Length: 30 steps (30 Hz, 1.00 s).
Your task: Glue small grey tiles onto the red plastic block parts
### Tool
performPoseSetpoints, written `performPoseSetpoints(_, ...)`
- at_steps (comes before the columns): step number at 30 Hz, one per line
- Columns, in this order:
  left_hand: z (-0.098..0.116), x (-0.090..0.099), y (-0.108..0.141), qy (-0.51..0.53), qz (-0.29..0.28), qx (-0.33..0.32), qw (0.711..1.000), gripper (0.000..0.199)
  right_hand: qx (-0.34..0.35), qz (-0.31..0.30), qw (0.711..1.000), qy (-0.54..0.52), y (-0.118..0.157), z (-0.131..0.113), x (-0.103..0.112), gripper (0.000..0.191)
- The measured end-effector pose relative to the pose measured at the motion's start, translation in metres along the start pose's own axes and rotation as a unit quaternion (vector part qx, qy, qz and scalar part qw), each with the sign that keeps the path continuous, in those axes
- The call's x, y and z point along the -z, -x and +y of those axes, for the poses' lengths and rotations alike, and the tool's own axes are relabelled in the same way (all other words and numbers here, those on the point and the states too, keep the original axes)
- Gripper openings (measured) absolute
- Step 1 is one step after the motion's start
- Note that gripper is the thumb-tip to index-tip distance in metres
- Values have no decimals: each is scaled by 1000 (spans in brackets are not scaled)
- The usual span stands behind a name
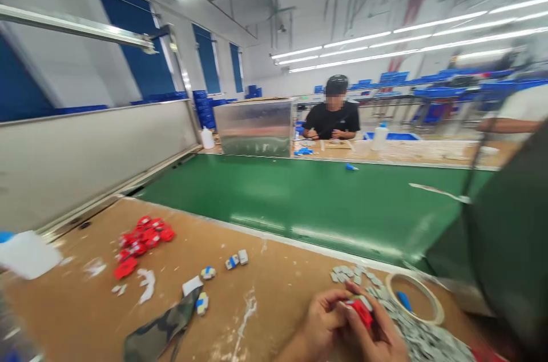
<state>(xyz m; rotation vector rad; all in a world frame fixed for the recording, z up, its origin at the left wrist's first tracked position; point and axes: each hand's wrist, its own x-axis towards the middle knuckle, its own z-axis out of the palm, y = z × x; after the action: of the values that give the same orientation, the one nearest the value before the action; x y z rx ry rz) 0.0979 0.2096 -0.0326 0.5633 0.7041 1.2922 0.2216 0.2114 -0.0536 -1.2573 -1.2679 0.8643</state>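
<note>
At the lower right of the head view, my left hand (322,319) and my right hand (379,333) are closed together around a small red piece (362,312). Something pale grey shows at its top edge between the fingers. Beside and behind my right hand lies a spread of small grey pieces (417,330), with more grey pieces (345,273) just above the fingertips. A roll of cream tape (437,306) rests on the grey pieces' far right side, with a blue object (403,301) inside its ring.
A pile of red pieces (148,237) lies at the left on the brown table (171,282). Small white-and-blue blocks (232,262) and a camouflage cloth (160,330) are nearer. Beyond runs a green belt (278,190); a person (331,116) sits across it. A dark panel stands at right.
</note>
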Motion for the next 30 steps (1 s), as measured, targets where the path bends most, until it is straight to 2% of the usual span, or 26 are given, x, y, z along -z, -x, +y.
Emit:
performPoseSetpoints(3,12,-4,7,20,-27,18,999,62,-5,2,1000,0,6,-18,-6,53)
performPoseSetpoints(8,24,-8,11,-4,-43,38,998,61,-2,61,998,-24,13,-40,-20,52)
performPoseSetpoints(12,25,-10,11,-13,-52,35,998,62,2,65,997,-49,15,-43,-19,49)
performPoseSetpoints(15,25,-9,10,-11,-56,40,998,62,4,44,998,-54,14,-41,-17,50)
performPoseSetpoints(22,28,-8,13,9,-39,66,997,61,36,54,998,-8,18,-55,-18,48)
performPoseSetpoints(30,27,-6,14,24,-65,78,995,59,55,54,997,25,21,-64,-18,45)
